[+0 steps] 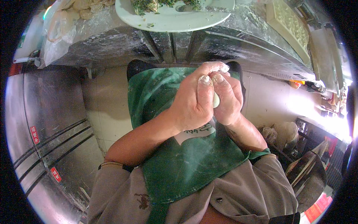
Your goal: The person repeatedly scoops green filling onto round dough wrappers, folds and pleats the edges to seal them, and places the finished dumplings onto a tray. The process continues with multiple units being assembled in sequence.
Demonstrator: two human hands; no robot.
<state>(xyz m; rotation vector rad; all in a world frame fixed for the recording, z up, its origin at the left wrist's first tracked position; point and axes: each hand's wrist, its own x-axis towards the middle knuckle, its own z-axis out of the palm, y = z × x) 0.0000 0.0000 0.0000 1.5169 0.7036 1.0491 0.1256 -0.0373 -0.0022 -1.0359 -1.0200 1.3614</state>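
Note:
In front of my green apron (167, 171), my hands are raised and pressed together. Both are closed around a dumpling (216, 100), and only a pale, smooth bit of its dough shows between the palms. My left hand (194, 98) wraps it from the left, thumb lying on top. From the other side my right hand (228, 98) closes in, its thumb beside the left one. Flour whitens the fingertips. Beyond the hands, on the counter, a white plate (167, 25) holds chopped green filling (167, 4) and a flat utensil (214, 9).
A floury dark counter (112, 46) runs across the far side. At its right lies a pale tray (289, 31) with rows of whitish pieces; at its left, a clear plastic bag (61, 35). Metal cabinets (56, 100) stand left, and a dark bin-like container (309, 179) sits lower right.

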